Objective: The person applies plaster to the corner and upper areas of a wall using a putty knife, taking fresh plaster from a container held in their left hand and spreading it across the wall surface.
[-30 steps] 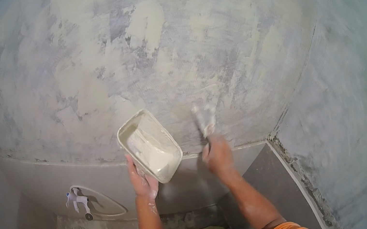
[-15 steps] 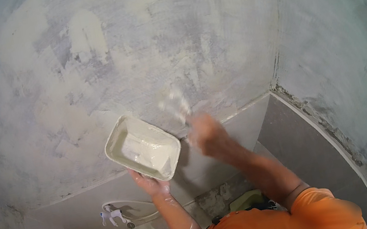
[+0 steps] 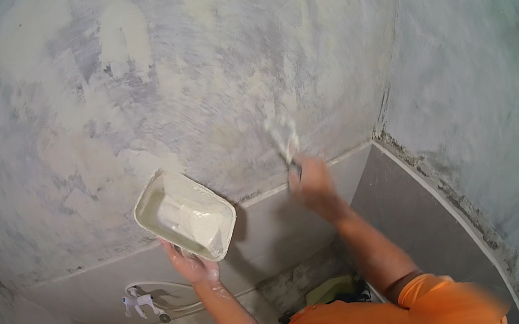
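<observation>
My left hand [image 3: 192, 265] supports a cream rectangular tub [image 3: 222, 204] from below, its thumb and palm against the near side. Wet, off-white filler [image 3: 194, 218] coats the inside of the tub, which is tilted. To the right of it, my right hand [image 3: 314, 187] is closed round the handle of a putty knife [image 3: 286, 145]. The blade is smeared by motion, with whitish filler on it, and lies close to the plastered wall [image 3: 208, 67]. Whether it touches the wall I cannot tell. White smears mark my left hand and forearm.
Grey tiles [image 3: 379, 210] line the lower wall, their top edge running below the plaster. A second wall [image 3: 465, 70] meets it at a corner on the right. A white tap with a hose [image 3: 138, 301] sits at lower left. Something yellow-green [image 3: 331, 290] stands on the stained floor below.
My right hand with the putty knife has moved to the right in the picture, away from the tub. The tub and left hand appear slightly further left as the whole view shifts.
</observation>
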Demonstrator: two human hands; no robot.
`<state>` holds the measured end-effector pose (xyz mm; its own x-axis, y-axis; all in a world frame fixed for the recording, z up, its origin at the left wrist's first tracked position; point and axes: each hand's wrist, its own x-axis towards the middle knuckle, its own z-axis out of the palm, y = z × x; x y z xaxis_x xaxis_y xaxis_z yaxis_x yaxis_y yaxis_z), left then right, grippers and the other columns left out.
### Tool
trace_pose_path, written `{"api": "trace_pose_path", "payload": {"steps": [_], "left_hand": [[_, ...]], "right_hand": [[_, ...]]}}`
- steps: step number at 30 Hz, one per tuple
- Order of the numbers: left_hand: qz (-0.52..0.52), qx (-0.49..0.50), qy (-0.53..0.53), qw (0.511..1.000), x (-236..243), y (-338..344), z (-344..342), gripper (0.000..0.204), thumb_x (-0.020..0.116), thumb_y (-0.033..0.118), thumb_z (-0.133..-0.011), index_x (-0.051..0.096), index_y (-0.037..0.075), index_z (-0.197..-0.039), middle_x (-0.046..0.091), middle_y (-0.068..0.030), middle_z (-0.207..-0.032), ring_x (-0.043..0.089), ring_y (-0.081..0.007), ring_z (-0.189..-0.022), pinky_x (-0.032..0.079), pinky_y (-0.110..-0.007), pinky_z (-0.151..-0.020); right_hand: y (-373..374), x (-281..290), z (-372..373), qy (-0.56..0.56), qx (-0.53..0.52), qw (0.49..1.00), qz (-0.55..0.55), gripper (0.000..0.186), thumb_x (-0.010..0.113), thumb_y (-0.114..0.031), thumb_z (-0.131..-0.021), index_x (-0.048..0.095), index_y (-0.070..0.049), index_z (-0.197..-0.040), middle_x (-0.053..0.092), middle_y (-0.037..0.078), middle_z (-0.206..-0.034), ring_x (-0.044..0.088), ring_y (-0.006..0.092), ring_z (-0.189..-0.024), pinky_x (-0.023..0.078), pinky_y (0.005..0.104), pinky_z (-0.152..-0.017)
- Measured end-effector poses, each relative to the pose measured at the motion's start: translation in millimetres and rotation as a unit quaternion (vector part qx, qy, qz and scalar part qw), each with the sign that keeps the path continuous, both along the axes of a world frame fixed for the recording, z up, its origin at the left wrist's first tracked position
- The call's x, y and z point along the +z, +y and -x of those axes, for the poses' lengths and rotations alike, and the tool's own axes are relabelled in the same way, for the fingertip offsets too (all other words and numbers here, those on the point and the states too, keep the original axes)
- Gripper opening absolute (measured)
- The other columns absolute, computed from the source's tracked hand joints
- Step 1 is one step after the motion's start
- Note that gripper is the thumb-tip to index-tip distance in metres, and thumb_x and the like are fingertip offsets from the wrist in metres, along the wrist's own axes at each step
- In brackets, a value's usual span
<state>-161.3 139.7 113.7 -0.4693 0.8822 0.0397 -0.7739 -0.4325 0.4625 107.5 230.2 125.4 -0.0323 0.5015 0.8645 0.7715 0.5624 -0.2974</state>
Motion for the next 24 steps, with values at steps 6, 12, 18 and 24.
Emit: {"api": "trace_pose_path", "payload": {"steps": [6,12,18,24], "left_hand": [[0.019,-0.064,-0.028,0.997,-8.0,4.9,-6.4,0.071,0.049,0.056,-0.103,0.041,0.005,-0.152,0.05,-0.0124,-0.15,0.052,-0.0319,-0.134,0.045,-0.048,-0.112],[-0.026,-0.121,-0.01,0.992,-12.3,7.1,-20.2,0.069,0.044,0.054,-0.106,0.038,0.005,-0.153,0.048,-0.0133,-0.152,0.048,-0.0318,-0.138,0.04,-0.047,-0.116],[-0.042,-0.134,0.0,0.99,-17.4,16.7,-20.8,0.066,0.041,0.052,-0.107,0.037,0.005,-0.154,0.047,-0.0137,-0.153,0.047,-0.0314,-0.139,0.038,-0.046,-0.117],[-0.041,-0.115,-0.001,0.992,-30.2,17.8,-10.5,0.066,0.043,0.054,-0.106,0.04,0.006,-0.153,0.05,-0.0128,-0.15,0.051,-0.0316,-0.135,0.043,-0.047,-0.113]], "right_hand": [[-62.6,28.0,-14.1,-0.029,0.138,0.925,0.352,0.046,0.071,-0.017,-0.087,0.063,0.007,-0.125,0.069,0.028,-0.099,0.067,0.0397,-0.095,0.05,0.045,-0.085],[-28.7,59.1,-37.8,0.166,0.023,0.959,0.228,0.037,0.065,-0.014,-0.09,0.065,0.004,-0.122,0.067,0.028,-0.091,0.067,0.0429,-0.083,0.051,0.0454,-0.075],[-25.5,-58.8,-17.7,-0.043,0.028,0.968,0.245,0.022,0.064,-0.01,-0.088,0.067,0.003,-0.106,0.065,0.025,-0.079,0.066,0.0442,-0.078,0.051,0.0494,-0.073],[-68.6,51.5,2.0,0.06,0.092,0.934,0.34,0.039,0.066,-0.01,-0.086,0.066,0.001,-0.124,0.065,0.023,-0.075,0.065,0.0418,-0.073,0.052,0.0456,-0.07]]}}
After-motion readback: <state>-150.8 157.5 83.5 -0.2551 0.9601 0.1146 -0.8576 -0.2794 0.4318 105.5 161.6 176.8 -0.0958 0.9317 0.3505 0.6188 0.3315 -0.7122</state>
